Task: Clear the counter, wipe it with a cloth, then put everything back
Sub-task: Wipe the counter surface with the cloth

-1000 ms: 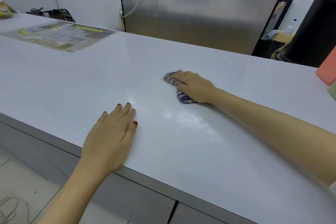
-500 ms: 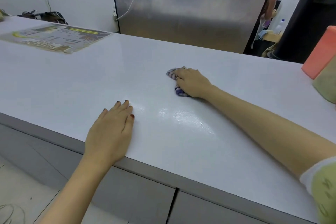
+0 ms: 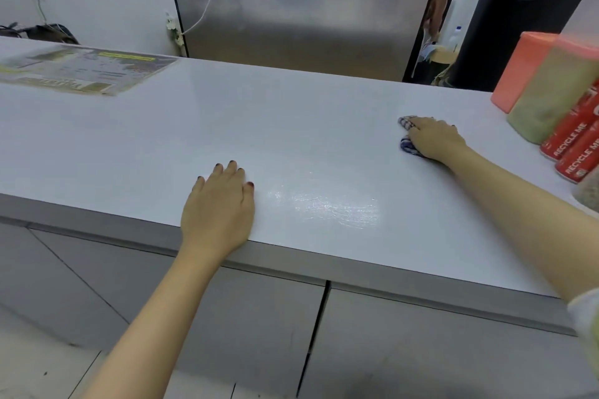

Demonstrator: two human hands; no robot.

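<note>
Cupboard doors (image 3: 227, 317): grey, running under the counter's front edge, nearest to me.

Counter (image 3: 259, 126): white top with a grey front edge. A wet, shiny patch (image 3: 327, 207) is glinting on it between my two hands.

My left hand (image 3: 217, 210): lying palm down at the near edge of the counter, fingers stretched out flat and close together, gripping nothing. The heel of the hand is sitting right on the front edge.

My right hand (image 3: 436, 139): reaching further out and to the right, palm down, pressing on the cloth (image 3: 407, 136). The fingers are curving lightly over it; I am holding it against the counter rather than lifting it.

Cloth: blue-and-white checked, bunched up, mostly hidden under my right hand, showing only at the fingertips and the thumb side. It is lying on the counter's right part, well apart from my left hand.

Red cans (image 3: 575, 142): two, lying at the right edge of the counter, near my right forearm, printed "RECYCLE ME".

Tall containers (image 3: 547, 97): one yellowish, one orange, standing just behind the cans.

Printed sheet (image 3: 81, 70): lying flat on the far left of the counter; text too blurred to read.

Steel panel (image 3: 304, 3): standing behind the counter, a white cable hanging across it.

Black bin (image 3: 515, 29): standing far right, beyond the counter.
</note>
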